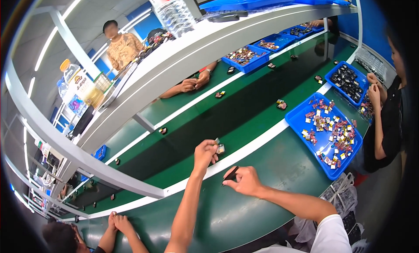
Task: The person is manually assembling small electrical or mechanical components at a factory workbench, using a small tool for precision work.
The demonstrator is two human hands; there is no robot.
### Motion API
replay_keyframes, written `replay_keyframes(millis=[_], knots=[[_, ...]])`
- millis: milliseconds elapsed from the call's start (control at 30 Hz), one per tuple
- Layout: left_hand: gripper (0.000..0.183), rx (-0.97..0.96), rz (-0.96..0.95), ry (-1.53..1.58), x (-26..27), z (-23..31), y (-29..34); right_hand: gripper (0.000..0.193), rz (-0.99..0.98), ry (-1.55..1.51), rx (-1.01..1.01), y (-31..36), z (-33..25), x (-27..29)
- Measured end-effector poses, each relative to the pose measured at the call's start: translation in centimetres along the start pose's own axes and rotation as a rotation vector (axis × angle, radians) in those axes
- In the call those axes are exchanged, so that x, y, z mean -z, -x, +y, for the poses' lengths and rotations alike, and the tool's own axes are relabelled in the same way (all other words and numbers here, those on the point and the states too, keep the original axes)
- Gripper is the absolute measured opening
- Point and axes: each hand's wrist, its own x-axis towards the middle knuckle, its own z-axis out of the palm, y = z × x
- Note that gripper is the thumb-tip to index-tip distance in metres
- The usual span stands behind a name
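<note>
My left hand (pixel 205 156) reaches over the inner edge of the green belt, its fingers pinched at a small part (pixel 221 148) with a pale square face. Whether the part hangs wholly from the fingertips or rests partly on the belt, I cannot tell. Lower and to the right, my right hand (pixel 245 181) is closed around a slim black pointed tool (pixel 231 174), its tip directed down toward the green worktop (pixel 262 165). To the right of both hands lies a blue tray (pixel 301 105) of small red, yellow and white parts.
Small dark parts (pixel 282 104) sit spaced along the belt (pixel 183 122). A second blue tray (pixel 348 80) holds black pieces beside a co-worker (pixel 386 109). Other people's hands (pixel 194 83) work across the belt and at lower left. A white frame and shelf (pixel 209 39) rise overhead.
</note>
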Motion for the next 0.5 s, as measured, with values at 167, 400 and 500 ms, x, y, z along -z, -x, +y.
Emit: replay_keyframes(millis=[167, 400, 500], knots=[[0.025, 0.101, 0.138, 0.396, 1.7, -2.9, 8.2, 0.018, -0.051, -0.125, -0.206, -0.4, 0.0, 0.4], [0.024, -0.029, 0.192, 0.455, -0.6, -4.2, 12.0, 0.011, -0.048, -0.301, -0.246, -1.2, 0.8, 0.4], [0.022, -0.07, 0.199, 0.4, -0.8, -4.6, 12.6, 0.008, -0.017, -0.423, -0.259, -1.2, 1.0, 0.3]])
